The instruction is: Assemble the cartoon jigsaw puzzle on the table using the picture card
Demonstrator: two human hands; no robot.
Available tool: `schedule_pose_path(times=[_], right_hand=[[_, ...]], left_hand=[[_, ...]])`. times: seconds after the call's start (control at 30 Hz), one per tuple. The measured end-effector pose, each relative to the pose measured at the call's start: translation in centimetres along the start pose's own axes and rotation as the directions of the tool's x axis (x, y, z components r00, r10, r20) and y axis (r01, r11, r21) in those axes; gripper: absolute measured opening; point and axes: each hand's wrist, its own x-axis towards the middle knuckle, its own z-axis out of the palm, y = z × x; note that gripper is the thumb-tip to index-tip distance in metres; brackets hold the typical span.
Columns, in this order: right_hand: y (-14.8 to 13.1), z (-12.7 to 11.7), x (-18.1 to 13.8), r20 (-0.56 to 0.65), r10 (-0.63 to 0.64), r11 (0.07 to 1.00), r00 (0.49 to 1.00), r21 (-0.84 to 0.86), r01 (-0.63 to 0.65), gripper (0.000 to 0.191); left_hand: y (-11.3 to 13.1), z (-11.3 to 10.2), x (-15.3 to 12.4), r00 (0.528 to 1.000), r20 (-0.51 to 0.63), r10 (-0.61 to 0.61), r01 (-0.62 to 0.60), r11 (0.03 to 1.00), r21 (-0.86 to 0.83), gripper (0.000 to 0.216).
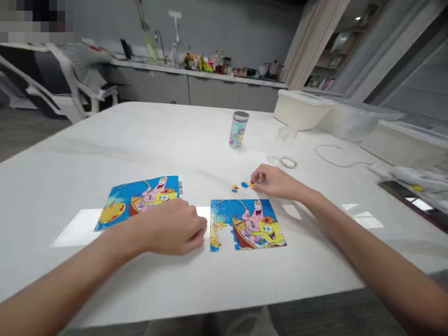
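Observation:
A jigsaw puzzle [252, 219] of cartoon figures in a boat lies on the white table, with a gap at its lower left. My left hand [175, 227] rests closed as a fist beside the puzzle's left edge, over a corner of the picture card [121, 198], which bears the same scene. Beyond the puzzle's top edge, my right hand [275, 181] has its fingertips pinched on a small puzzle piece [252, 185]. Loose puzzle pieces [244, 185] lie just left of those fingertips. What may be under the left fingers is hidden.
A cartoon-printed tin [239, 129] stands farther back, near a clear jar [285, 137] and a round lid [288, 162]. Lidded bins [301, 109], a cable [336, 163] and a dark phone [413, 200] are at right. A person's sleeve [84, 60] shows behind.

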Motion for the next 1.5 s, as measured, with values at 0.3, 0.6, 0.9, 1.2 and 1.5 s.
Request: schedule_pose_path(times=[0.3,0.6,0.9,1.2,1.5], right_hand=[[0.2,0.5,-0.1,-0.022,0.039,0.997,0.999,0.068,-0.038,0.008],[0.4,0.5,-0.1,-0.081,0.022,0.998,0.996,0.067,-0.017,0.009],[0.5,0.6,0.1,-0.090,0.059,0.995,0.994,0.089,-0.051,0.009],[1.0,0.6,0.0,-0.255,0.031,0.996,0.966,-0.073,-0.051,0.029],[1.8,1.1,0.3,-0.184,0.151,0.977,0.971,-0.124,-0.175,0.026]], left_hand=[[0.2,-0.4,0.2,1.000,-0.016,0.005,-0.004,1.000,0.012,0.027],[0.3,-0.4,0.5,1.000,-0.004,0.001,-0.001,1.000,0.022,0.026],[0.4,-0.3,0.6,1.000,0.000,-0.002,0.002,1.000,0.021,0.025],[0.3,-0.3,0.5,1.000,0.003,-0.005,0.005,1.000,0.016,0.025],[0.2,-0.2,0.4,1.000,-0.027,0.001,0.000,1.000,0.012,0.026]])
